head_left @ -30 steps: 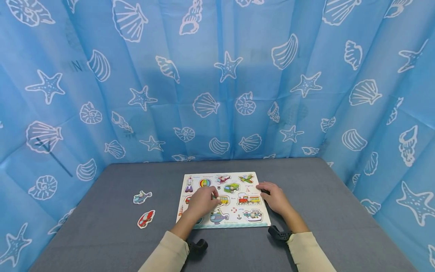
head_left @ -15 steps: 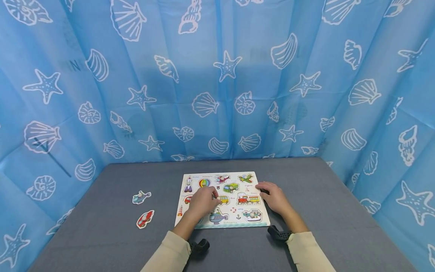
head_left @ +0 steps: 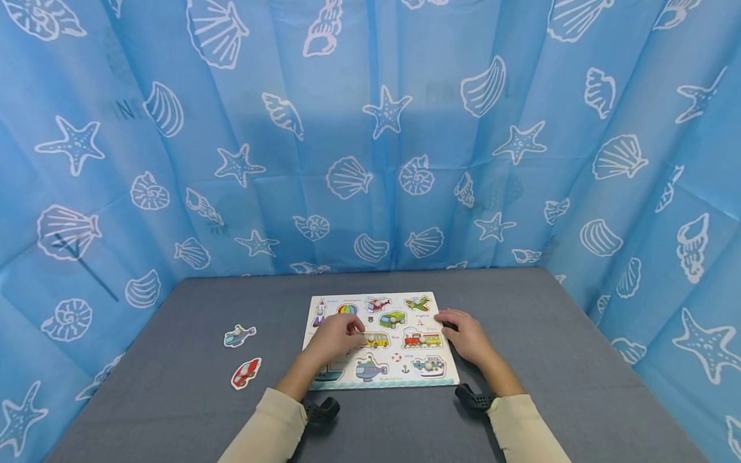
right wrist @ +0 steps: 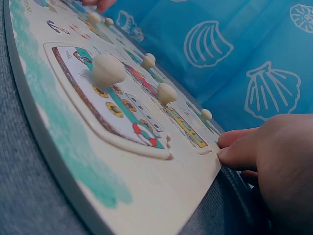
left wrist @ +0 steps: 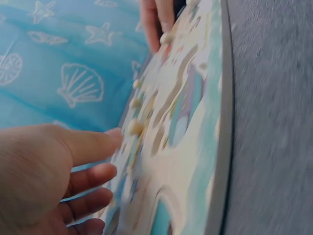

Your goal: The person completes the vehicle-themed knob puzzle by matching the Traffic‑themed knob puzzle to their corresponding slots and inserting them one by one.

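A wooden peg puzzle board (head_left: 405, 381) with printed vehicles lies on the grey table. My left hand (head_left: 332, 339) hovers over its left half, fingertips beside the yellow bus piece (head_left: 376, 340). In the left wrist view, the thumb and fingers of this hand (left wrist: 73, 166) stand apart, next to a round wooden knob (left wrist: 136, 127), pinching nothing. At the board's right edge, my right hand (head_left: 467, 335) touches the rim with thumb and index finger; the right wrist view shows these fingertips (right wrist: 224, 155) against the edge. The ship piece (right wrist: 110, 105) lies on the board near them.
Left of the board lie two loose pieces, a blue-grey one (head_left: 239, 335) and a red one (head_left: 246, 373). A blue curtain (head_left: 370, 193) with white shells surrounds the table (head_left: 556, 360). Several knobs, such as the train's knob (right wrist: 167, 94), stick up from the board.
My left hand has let go at the bus piece and drawn back to the left, uncovering more of the bus and a boat picture below. The right hand has stayed at the edge.
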Demonstrator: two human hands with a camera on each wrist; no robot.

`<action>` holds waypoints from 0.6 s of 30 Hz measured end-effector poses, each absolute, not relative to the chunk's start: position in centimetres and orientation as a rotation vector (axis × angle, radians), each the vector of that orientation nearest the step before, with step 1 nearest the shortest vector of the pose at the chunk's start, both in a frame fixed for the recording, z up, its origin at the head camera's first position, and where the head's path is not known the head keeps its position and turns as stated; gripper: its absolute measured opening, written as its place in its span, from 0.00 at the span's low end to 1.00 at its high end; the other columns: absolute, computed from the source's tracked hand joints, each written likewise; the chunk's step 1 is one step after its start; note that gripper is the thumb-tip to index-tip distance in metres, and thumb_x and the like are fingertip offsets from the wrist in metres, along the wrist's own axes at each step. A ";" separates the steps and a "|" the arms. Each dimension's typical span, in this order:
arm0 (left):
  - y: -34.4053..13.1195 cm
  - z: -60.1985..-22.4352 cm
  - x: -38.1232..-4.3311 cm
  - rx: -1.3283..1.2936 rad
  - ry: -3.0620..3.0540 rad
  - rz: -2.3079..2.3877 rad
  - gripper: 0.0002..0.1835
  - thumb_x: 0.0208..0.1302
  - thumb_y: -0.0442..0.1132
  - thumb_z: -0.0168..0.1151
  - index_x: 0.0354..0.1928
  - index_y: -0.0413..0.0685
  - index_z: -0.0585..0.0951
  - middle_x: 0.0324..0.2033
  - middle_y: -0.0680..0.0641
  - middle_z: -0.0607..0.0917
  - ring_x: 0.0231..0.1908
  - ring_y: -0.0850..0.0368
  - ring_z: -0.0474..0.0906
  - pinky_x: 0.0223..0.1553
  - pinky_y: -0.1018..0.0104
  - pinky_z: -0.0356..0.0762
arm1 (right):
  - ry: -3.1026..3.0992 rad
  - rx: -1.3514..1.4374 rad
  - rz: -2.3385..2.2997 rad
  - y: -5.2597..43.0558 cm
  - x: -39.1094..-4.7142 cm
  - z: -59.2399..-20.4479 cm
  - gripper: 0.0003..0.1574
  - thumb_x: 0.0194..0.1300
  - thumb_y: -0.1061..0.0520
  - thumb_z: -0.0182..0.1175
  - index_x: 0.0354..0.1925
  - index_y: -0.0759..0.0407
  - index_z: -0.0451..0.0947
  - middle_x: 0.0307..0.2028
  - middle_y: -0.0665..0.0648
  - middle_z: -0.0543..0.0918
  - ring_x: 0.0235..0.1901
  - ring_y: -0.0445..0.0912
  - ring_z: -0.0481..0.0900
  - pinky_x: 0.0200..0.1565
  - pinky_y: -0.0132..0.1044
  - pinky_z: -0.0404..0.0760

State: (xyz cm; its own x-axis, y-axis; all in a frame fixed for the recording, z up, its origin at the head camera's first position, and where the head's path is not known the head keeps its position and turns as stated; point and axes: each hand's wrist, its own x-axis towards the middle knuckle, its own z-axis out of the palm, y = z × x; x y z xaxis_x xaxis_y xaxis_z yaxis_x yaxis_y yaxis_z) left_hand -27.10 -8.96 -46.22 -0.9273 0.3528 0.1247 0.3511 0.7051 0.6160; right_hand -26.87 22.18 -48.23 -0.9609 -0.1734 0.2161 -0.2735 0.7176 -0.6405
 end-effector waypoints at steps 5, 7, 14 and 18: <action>-10.7 -45.9 -27.5 0.596 2.943 1.138 0.03 0.61 0.40 0.67 0.33 0.52 0.81 0.23 0.56 0.75 0.23 0.59 0.69 0.25 0.64 0.68 | -2.781 0.365 1.072 22.1 -26.9 -48.1 0.19 0.67 0.66 0.58 0.55 0.66 0.79 0.60 0.67 0.74 0.65 0.65 0.63 0.62 0.63 0.59; -11.6 -46.0 -27.8 0.583 2.966 1.183 0.03 0.61 0.38 0.68 0.32 0.53 0.81 0.23 0.56 0.75 0.23 0.59 0.69 0.25 0.64 0.68 | -2.781 0.373 1.070 22.1 -26.9 -48.1 0.19 0.67 0.66 0.57 0.55 0.66 0.79 0.60 0.67 0.74 0.65 0.65 0.63 0.62 0.63 0.59; -14.8 -46.8 -28.5 0.413 3.076 1.235 0.04 0.60 0.37 0.68 0.30 0.54 0.81 0.22 0.55 0.74 0.24 0.58 0.68 0.27 0.62 0.68 | -2.784 0.380 1.074 22.2 -26.7 -48.0 0.19 0.67 0.67 0.57 0.55 0.66 0.79 0.60 0.68 0.74 0.65 0.65 0.62 0.62 0.62 0.59; -16.9 -46.7 -28.8 0.325 3.175 1.148 0.04 0.60 0.36 0.68 0.30 0.51 0.82 0.23 0.53 0.73 0.26 0.56 0.67 0.29 0.60 0.66 | -2.784 0.376 1.070 22.2 -26.8 -48.1 0.19 0.66 0.67 0.57 0.55 0.66 0.79 0.60 0.68 0.74 0.65 0.66 0.62 0.62 0.62 0.59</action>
State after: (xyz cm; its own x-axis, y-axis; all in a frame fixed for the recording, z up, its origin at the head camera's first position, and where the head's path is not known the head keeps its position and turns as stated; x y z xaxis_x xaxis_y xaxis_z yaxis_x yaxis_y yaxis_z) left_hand -28.77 -16.93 -46.70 -0.9507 0.0929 0.2960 0.2607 0.7563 0.6000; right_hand -26.77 22.19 -48.06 -0.9596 -0.1825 0.2140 -0.2789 0.7165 -0.6394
